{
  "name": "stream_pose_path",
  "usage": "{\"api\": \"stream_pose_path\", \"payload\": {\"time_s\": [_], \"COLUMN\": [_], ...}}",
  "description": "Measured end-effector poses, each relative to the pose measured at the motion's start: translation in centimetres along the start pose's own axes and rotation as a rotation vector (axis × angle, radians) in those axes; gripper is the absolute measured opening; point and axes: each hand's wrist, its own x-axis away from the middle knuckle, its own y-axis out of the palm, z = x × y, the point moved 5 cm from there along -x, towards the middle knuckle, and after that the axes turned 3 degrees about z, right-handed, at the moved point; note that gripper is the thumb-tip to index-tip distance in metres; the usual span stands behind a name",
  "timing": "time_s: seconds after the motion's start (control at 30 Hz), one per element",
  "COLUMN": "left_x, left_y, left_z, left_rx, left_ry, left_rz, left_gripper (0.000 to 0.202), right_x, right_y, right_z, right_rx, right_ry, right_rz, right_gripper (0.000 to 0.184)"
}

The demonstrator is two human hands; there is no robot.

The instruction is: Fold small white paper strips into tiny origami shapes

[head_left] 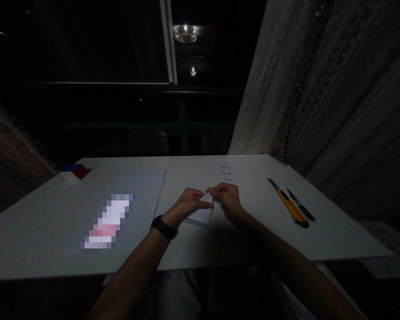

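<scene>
The table [253,249] spreads white beneath the person's fingers [206,205]. Just beyond them runs a short row of tiny things [227,173], too small to make out. Well to their right lie a yellow cutter [288,205] and, just beside it, a dark-handled knife [301,206]. To their left lies a pale sheet [146,191]; past that, a coloured block [74,172].

- No text, label, brand or number can be read.
- The bright rectangle [108,220] is pixelated, so whatever it shows is hidden.
- Small dark shapes [227,172] on the white table [253,195] are too small to make out.
</scene>
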Motion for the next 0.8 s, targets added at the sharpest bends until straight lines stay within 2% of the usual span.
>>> {"api": "stream_pose_path", "payload": {"time_s": [0.17, 0.33, 0.53, 0.8], "left_x": [-0.36, -0.22, -0.10, -0.32], "left_y": [-0.33, -0.34, -0.38, -0.35], "left_z": [-0.19, 0.10, 0.29, -0.16], "left_rx": [0.011, -0.002, -0.021, 0.013], "left_ry": [0.013, 0.023, 0.026, 0.001], "left_rz": [0.033, 0.017, 0.056, 0.044], "left_gripper": [0.034, 0.033, 0.033, 0.036], "right_x": [-0.04, -0.16, -0.13, -0.01], "right_y": [0.08, 0.37, 0.33, 0.29], "right_z": [-0.35, -0.01, -0.03, -0.24], "right_rx": [0.158, 0.184, 0.215, 0.207], "right_ry": [-0.141, -0.129, -0.124, -0.098], "right_rz": [-0.021, -0.093, -0.092, -0.075], "right_gripper": [0.019, 0.025, 0.027, 0.026]}}
